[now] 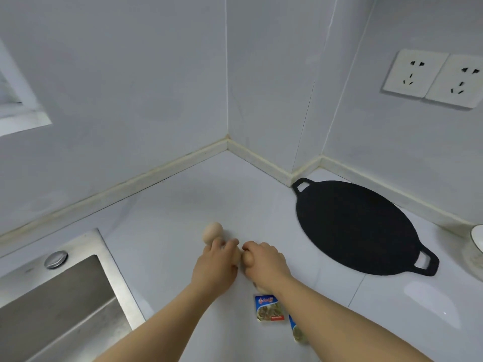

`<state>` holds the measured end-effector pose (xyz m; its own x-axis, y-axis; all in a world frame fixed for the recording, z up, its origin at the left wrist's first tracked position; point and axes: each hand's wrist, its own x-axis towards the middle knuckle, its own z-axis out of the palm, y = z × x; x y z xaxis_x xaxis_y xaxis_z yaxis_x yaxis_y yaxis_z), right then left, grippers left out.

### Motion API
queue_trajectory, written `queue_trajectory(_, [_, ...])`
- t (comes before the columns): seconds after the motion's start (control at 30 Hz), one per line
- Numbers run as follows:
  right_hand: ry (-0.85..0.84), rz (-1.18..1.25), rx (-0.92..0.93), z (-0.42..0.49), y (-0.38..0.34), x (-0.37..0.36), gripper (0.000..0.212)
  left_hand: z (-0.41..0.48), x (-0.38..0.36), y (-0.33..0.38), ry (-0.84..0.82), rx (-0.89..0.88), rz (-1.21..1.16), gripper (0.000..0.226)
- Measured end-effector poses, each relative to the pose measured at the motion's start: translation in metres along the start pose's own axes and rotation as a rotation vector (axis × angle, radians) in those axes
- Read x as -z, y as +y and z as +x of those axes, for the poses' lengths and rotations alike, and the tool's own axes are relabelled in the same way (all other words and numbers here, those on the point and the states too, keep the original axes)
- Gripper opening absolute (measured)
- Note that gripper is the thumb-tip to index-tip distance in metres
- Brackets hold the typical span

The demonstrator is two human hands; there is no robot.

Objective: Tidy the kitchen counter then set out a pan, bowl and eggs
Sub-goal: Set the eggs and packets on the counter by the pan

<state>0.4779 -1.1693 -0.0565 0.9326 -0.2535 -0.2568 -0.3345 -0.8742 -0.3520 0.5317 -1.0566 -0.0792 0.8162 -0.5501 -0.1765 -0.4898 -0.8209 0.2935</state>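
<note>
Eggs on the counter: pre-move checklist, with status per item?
1. Pan set out, flat on the counter: ok.
2. Bowl set out: cannot tell, only a rim shows at the right edge.
3. Egg down on the counter, well away from the sink: ok.
4. Left hand clear of that egg: cannot tell, its fingers overlap the egg's near end.
5. Right hand contents: cannot tell, fingers curled, palm down.
6. Counter tidied: not ok, packets lie by the right forearm.
</note>
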Motion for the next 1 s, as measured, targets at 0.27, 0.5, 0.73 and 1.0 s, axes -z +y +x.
queue_trajectory(0.27, [0.188,0.309,-0.109,-0.006,0.019,0.02,0.044,0.003,0.014,0.017,0.061,0.052,-0.166,0.041])
queue_trajectory(0.5, [0.388,0.564,-0.312,-0.048,0.086,0.053,0.054,0.016,0.046,0.123,0.057,-0.155,-0.439,0.028])
queue_trajectory(0.73, [0.576,0.724,-0.569,-0.131,0.185,0.076,0.048,0.008,0.005,0.246,-0.294,-0.189,-0.847,0.011])
queue_trajectory(1.0, [0.655,0.783,-0.795,-0.188,0.273,0.082,0.049,0.002,-0.045,0.342,-0.446,-0.362,-0.65,0.037])
